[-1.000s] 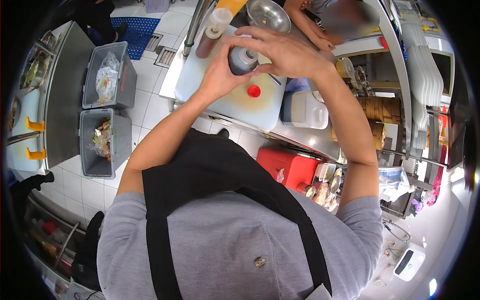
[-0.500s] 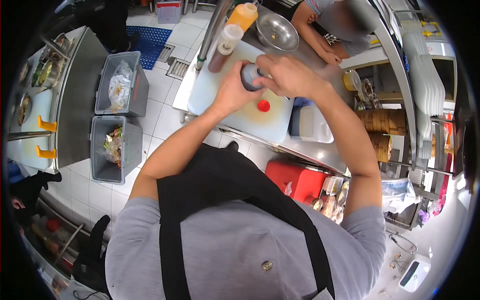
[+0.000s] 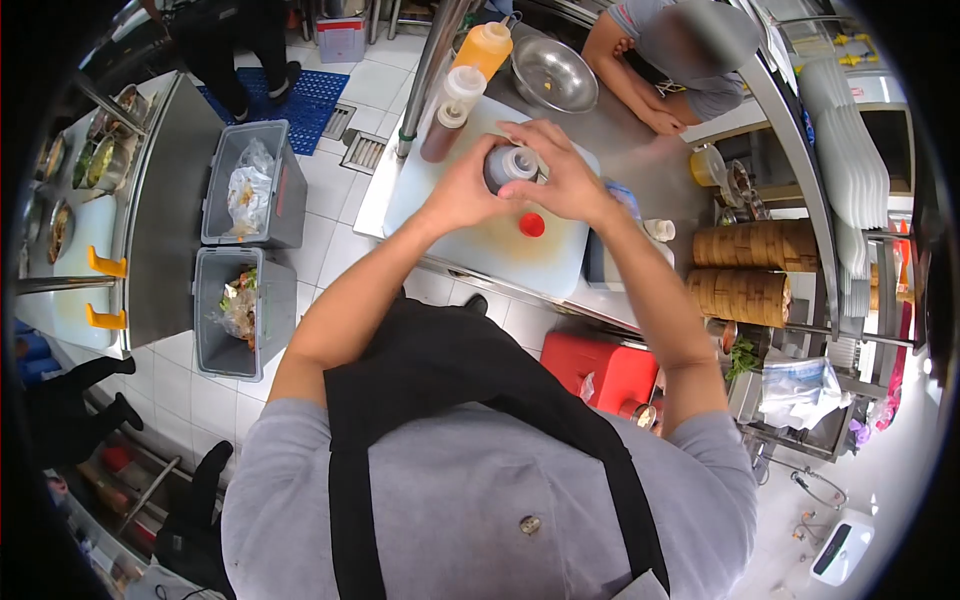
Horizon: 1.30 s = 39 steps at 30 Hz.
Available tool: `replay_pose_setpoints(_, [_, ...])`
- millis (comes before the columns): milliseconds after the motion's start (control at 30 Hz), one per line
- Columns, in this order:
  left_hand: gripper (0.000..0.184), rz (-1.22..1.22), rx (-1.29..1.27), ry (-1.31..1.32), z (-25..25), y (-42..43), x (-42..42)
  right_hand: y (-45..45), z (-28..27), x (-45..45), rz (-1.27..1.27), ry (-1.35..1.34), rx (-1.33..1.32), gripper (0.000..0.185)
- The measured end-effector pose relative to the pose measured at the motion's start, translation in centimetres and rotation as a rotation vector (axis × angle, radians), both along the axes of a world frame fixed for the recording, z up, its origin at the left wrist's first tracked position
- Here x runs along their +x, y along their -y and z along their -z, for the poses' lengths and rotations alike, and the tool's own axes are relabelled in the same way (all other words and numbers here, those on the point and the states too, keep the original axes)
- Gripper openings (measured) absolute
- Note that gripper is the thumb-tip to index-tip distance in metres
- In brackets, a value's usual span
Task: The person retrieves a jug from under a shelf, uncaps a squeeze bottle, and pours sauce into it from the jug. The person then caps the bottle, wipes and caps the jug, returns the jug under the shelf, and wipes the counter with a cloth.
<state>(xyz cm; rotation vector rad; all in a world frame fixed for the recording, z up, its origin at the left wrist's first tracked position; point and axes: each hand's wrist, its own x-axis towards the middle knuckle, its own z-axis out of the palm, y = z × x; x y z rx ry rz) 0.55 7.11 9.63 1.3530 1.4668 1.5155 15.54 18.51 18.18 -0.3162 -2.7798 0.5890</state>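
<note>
Between my two hands is a squeeze bottle point(image 3: 511, 167) with dark contents and a pale, see-through top. My left hand point(image 3: 467, 186) wraps around its left side. My right hand point(image 3: 566, 178) curves around the other side, thumb pressed near the bottle's neck and fingers bent over the far side. Just below, a red cap point(image 3: 531, 225) lies on the white cutting board point(image 3: 480, 245). Left of the hands stand a bottle of brown sauce point(image 3: 440, 133), a clear-topped bottle point(image 3: 463, 88) and a bottle of orange sauce point(image 3: 484, 48).
A metal bowl point(image 3: 553, 80) sits beyond the board, near a person with folded arms point(image 3: 640, 95). Bamboo steamers point(image 3: 755, 245) and stacked white plates point(image 3: 855, 190) are at right. Grey bins point(image 3: 200, 300) stand on the floor at left, a red box point(image 3: 610, 365) below the counter.
My right hand has come down from above the bottle's top to close around its side and neck. The left hand keeps its hold. The whole view has shifted slightly.
</note>
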Motion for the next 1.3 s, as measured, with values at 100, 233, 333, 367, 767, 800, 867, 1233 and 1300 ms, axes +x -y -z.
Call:
replay_pose_setpoints(100, [0.088,0.255,0.001,-0.009,0.2,-1.3,-2.1,0.0,1.5,-0.8,-0.019,-0.021,-0.382,0.091])
replay_pose_setpoints(233, [0.093,0.496,-0.167,-0.089,0.0,-2.6,-3.8,0.2,2.3,-1.0,0.021,-0.061,-0.326,0.081])
replay_pose_setpoints(333, [0.092,0.456,-0.175,-0.096,0.3,-2.4,-3.0,1.2,2.4,-1.1,0.069,-0.085,-0.457,0.068])
replay_pose_setpoints(367, [0.092,0.468,-0.184,-0.102,0.3,-2.1,-2.7,1.7,2.5,-1.1,0.085,-0.123,-0.458,0.062])
replay_pose_setpoints(767, [0.076,-0.012,-0.060,-0.150,0.7,0.2,0.7,5.6,4.8,-1.4,0.505,-0.318,-0.579,0.079])
replay_pose_setpoints(800, [0.076,0.000,-0.055,-0.165,2.2,0.3,0.7,5.9,5.4,-1.2,0.534,-0.376,-0.500,0.086])
replay_pose_setpoints(867, [0.082,-0.143,0.059,-0.415,4.3,0.8,0.5,6.4,5.5,-0.8,0.553,-0.359,-0.421,0.086])
replay_pose_setpoints(1233, [0.040,-0.148,-0.307,-0.202,9.8,10.6,-2.9,-4.0,1.6,-2.5,0.634,-0.317,-0.312,0.082])
replay_pose_setpoints(1300, [0.040,-0.185,-0.333,-0.195,9.7,11.6,-3.6,-6.5,1.9,-3.6,0.649,-0.320,-0.263,0.081])
